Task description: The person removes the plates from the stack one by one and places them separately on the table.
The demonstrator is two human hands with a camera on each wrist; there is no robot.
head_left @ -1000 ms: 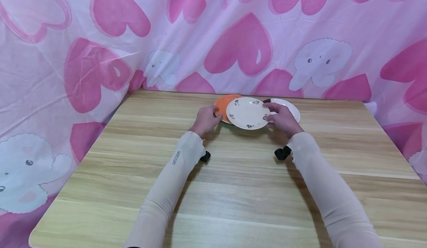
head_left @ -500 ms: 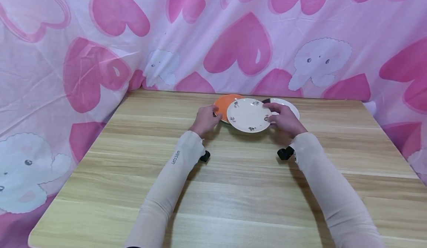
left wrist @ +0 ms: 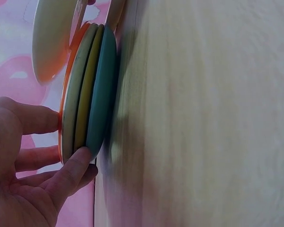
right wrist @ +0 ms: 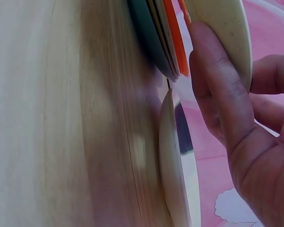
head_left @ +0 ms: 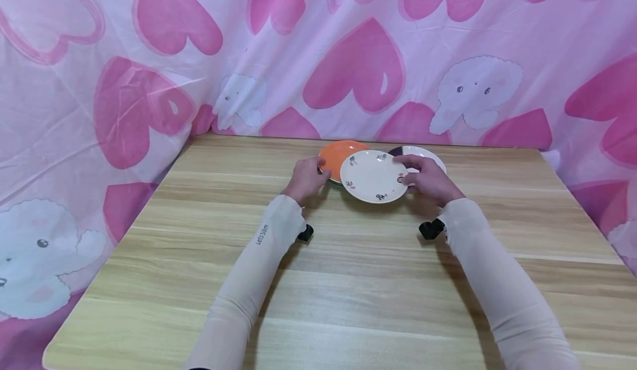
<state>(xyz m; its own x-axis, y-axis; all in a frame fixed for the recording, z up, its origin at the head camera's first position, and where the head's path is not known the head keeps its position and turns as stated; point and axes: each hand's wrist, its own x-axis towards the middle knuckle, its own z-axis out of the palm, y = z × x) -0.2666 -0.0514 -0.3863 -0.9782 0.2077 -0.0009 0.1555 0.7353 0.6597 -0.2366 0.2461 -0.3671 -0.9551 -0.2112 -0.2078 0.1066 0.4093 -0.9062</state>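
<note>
Plate (head_left: 374,177): round, cream, little dark pictures near its rim, up above the table (head_left: 318,292).
Right hand (head_left: 429,180): I pinch its edge.
Left hand (head_left: 305,180): I grip the orange-topped stack (left wrist: 87,94).

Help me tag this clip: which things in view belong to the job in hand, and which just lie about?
In the job:
cream printed plate, held in the right fingers
orange-topped plate stack, gripped by the left fingers
probably the white plate with a dark section, untouched beside the stack

Background only:
pink heart-print cloth
wooden tabletop, just the support
</note>
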